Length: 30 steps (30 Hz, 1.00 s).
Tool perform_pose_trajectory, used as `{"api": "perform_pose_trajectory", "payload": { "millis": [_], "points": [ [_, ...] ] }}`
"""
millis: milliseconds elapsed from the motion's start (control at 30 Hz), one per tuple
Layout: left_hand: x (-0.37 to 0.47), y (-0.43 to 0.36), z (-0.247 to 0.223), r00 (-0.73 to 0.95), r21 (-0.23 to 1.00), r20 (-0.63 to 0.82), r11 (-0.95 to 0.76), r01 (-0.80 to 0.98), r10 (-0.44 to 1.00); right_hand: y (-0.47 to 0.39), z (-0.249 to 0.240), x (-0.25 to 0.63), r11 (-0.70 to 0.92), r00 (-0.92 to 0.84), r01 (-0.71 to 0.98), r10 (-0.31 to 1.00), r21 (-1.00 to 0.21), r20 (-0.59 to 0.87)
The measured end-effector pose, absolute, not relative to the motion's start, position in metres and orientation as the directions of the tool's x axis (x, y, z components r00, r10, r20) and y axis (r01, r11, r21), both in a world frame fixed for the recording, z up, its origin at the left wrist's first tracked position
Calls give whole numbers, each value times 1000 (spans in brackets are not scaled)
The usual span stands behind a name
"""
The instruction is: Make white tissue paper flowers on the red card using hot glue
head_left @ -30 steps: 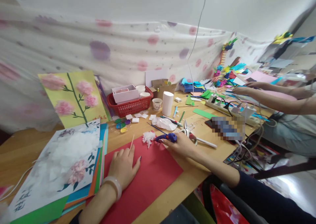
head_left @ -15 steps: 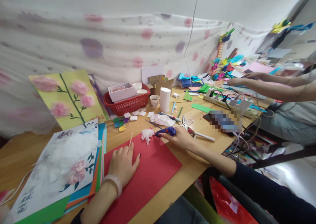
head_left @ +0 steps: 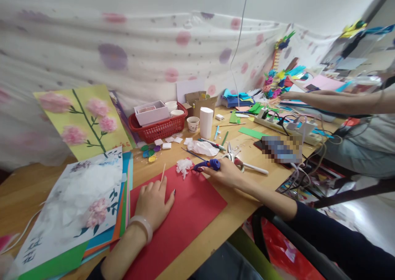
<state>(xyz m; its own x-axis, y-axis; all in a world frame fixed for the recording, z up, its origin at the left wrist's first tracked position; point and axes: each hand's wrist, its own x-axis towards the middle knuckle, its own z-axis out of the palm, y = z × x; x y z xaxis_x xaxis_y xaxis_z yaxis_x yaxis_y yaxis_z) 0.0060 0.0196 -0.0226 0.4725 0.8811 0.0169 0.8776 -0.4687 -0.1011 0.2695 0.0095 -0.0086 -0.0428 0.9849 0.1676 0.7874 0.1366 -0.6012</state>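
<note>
Red paper (head_left: 188, 208) lies flat on the tabletop (head_left: 243, 200); we take 12 o'clock as straight away from us. White ruffled paper (head_left: 184, 167) sits on it, near the far edge. Our right hand (head_left: 226, 173) is closed around a purple glue gun (head_left: 212, 163), whose long axis runs roughly from 3 to 9 o'clock, nozzle towards 9. The white ruffled paper therefore lies at 9 o'clock from this hand, just beside the nozzle; we cannot tell whether the two touch. Our left hand (head_left: 152, 202) rests palm down, fingers loosely extended and thumb apart, with a wooden stick (head_left: 163, 172) apparently pinched between the fingers and pointing to 12 o'clock. From this hand, the ruffled piece lies at about 1 o'clock. We judge the right hand nearer. Scissors (head_left: 230, 151) lie at 12 o'clock from it.
</note>
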Motion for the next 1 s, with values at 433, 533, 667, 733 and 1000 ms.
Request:
{"api": "perform_pose_trajectory", "payload": {
  "millis": [433, 533, 667, 733, 1000],
  "points": [
    [8, 19, -22, 466, -96, 8, -464, 881, 885, 6, -8, 267, 141, -49, 799, 984, -584, 170],
    [7, 20, -22, 463, -100, 3, -460, 882, 886, 6, -10, 267, 138, -53, 805, 985, -577, 163],
    [6, 19, -23, 467, -106, 16, -463, 880, 884, 6, -13, 265, 154, -50, 795, 981, -587, 189],
    [6, 19, -23, 468, -105, 17, -464, 880, 883, 6, -14, 264, 155, -52, 787, 981, -597, 187],
    [6, 20, -23, 468, -92, 22, -464, 881, 883, 7, -9, 265, 166, -66, 821, 978, -546, 197]
  ]
}}
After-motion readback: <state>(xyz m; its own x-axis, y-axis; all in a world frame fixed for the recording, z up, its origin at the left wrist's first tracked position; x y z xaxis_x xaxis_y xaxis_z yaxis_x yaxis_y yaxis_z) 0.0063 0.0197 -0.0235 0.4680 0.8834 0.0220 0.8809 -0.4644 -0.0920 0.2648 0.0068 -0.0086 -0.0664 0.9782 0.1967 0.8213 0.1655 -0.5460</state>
